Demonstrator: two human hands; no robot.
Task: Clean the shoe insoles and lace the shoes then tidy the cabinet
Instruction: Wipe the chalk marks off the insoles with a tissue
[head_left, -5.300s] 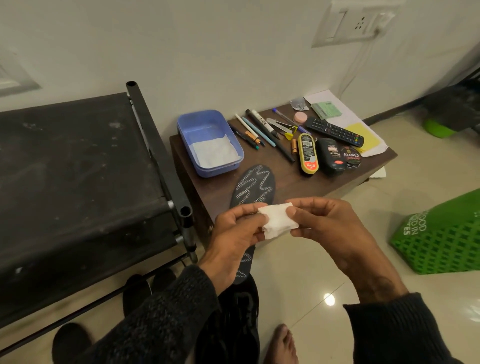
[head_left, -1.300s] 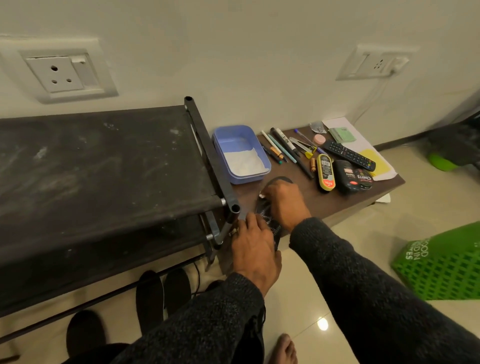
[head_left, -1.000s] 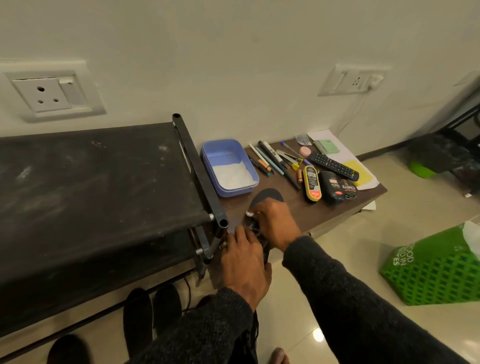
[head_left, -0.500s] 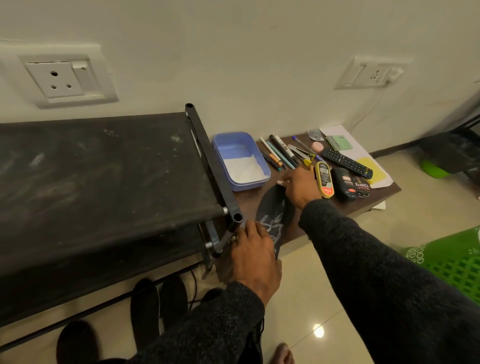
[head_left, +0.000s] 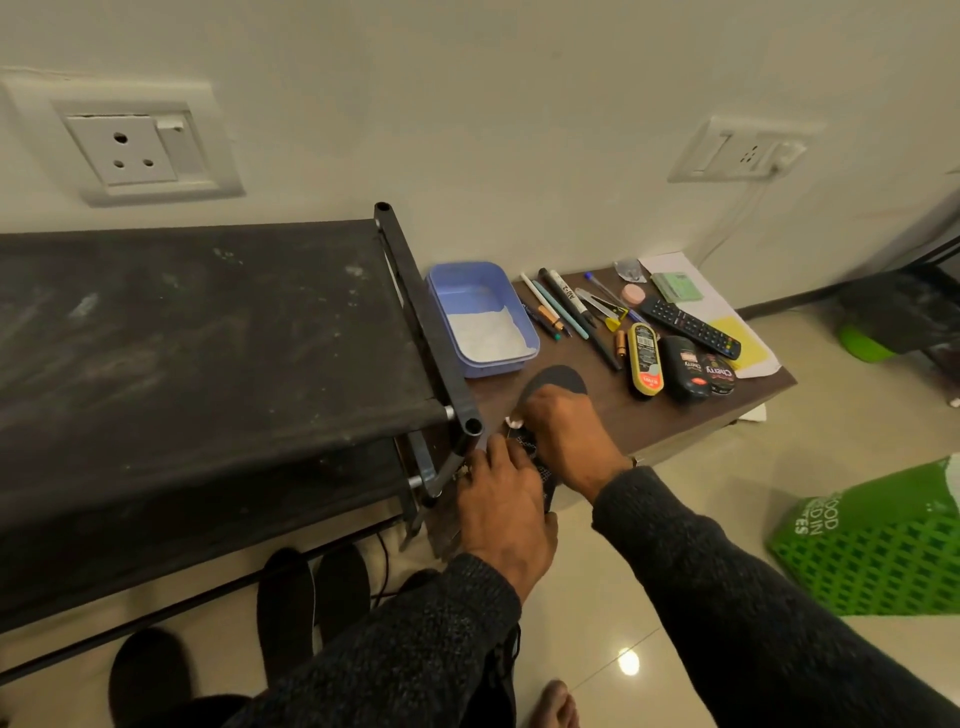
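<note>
The right hand (head_left: 563, 441) has its grip curled over a white wipe (head_left: 514, 423), only a corner of which shows, pressing it on the dark insole (head_left: 556, 378). The left hand (head_left: 501, 506) lies on the insole's near end, pinning it; whether those fingers curl round the edge I cannot tell. The insole lies on the near left part of the brown surface (head_left: 675, 415), its heel overhanging the edge. This looks like the insole-wiping step; next, I judge, comes a steady stroke along its length. Beyond it sit a blue tray (head_left: 470, 291), pens (head_left: 566, 312), polish bottles (head_left: 685, 366) and a remote (head_left: 688, 327). A black shoe rack (head_left: 208, 338) stands left, more insoles (head_left: 311, 597) on the floor below, a green basket (head_left: 878, 551) right.
</note>
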